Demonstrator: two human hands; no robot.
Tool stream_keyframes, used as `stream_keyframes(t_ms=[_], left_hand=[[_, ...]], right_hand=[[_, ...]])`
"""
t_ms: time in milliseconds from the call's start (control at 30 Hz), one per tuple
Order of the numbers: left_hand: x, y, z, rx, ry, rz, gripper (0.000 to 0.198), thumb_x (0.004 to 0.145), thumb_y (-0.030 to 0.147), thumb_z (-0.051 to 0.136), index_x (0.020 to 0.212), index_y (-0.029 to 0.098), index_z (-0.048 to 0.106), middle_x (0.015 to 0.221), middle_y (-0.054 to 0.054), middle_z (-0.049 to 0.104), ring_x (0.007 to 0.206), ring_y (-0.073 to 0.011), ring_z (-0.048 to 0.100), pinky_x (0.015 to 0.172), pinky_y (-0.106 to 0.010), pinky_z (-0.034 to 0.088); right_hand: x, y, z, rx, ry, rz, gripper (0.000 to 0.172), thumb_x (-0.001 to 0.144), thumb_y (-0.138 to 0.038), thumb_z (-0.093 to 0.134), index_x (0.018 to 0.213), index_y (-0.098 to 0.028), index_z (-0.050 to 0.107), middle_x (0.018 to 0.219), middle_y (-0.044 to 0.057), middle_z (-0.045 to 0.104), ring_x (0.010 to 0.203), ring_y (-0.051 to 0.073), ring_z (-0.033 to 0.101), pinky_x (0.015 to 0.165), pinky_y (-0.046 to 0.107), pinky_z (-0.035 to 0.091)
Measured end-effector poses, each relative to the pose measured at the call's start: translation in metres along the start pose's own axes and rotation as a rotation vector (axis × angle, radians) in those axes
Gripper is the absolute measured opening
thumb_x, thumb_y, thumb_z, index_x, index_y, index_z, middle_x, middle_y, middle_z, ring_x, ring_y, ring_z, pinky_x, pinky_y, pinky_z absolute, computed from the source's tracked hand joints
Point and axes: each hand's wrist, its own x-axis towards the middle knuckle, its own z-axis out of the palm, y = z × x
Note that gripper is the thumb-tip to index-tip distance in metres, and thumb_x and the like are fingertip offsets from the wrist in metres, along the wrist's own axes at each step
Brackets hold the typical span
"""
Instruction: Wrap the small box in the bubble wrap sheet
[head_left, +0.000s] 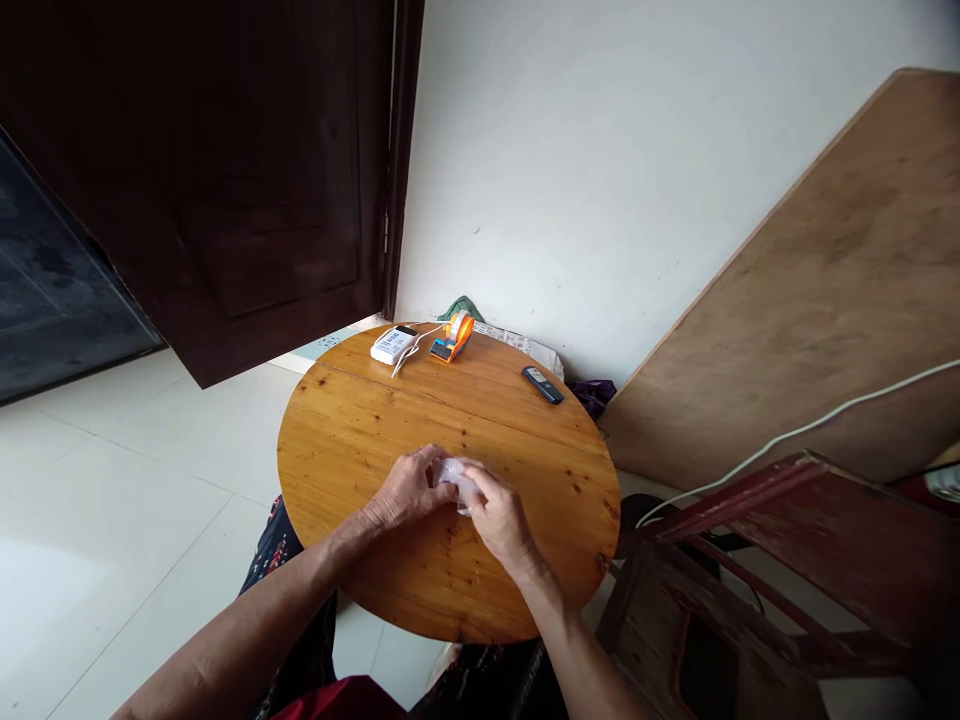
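Both hands meet over the middle of the round wooden table (360,430), around a small translucent whitish piece that looks like plastic wrap (452,472). My left hand (414,488) grips its left side, thumb in front and fingers behind. From the right, my right hand (499,510) pinches the other side between thumb and fingers. The lower end of the plastic piece shows just under the right fingers. What it is exactly, or whether something lies inside it, cannot be made out.
At the table's far side are a white box with a cable (394,345), an orange tape dispenser (453,337) and a dark remote control (542,384). A dark door (285,180) stands at left, a wooden board (810,260) and a red-brown chair (787,540) at right.
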Motion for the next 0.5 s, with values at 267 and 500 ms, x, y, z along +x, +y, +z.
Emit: stream_keyframes(t_ms=[267,500], left_hand=[[-0.010,0.002,-0.012,-0.278,-0.161,-0.263,0.057,0.077,0.061,0.063,0.100,0.009,0.067,0.076,-0.004,0.067,0.065,-0.0157,0.058,0.058,-0.024,0.043],[-0.006,-0.010,-0.011,-0.400,-0.194,-0.209,0.052,0.074,0.053,0.070,0.102,0.010,0.066,0.083,-0.006,0.070,0.075,-0.0185,0.063,0.067,-0.026,0.047]], right_hand=[[0.023,0.011,0.008,0.303,-0.147,0.473,0.028,0.080,-0.043,0.057,0.072,-0.017,0.066,0.064,-0.001,0.061,0.060,0.014,0.052,0.055,0.023,0.040],[0.018,0.005,0.001,0.402,-0.236,0.406,0.037,0.084,-0.051,0.058,0.095,-0.019,0.071,0.087,0.004,0.070,0.077,0.018,0.061,0.070,0.028,0.048]])
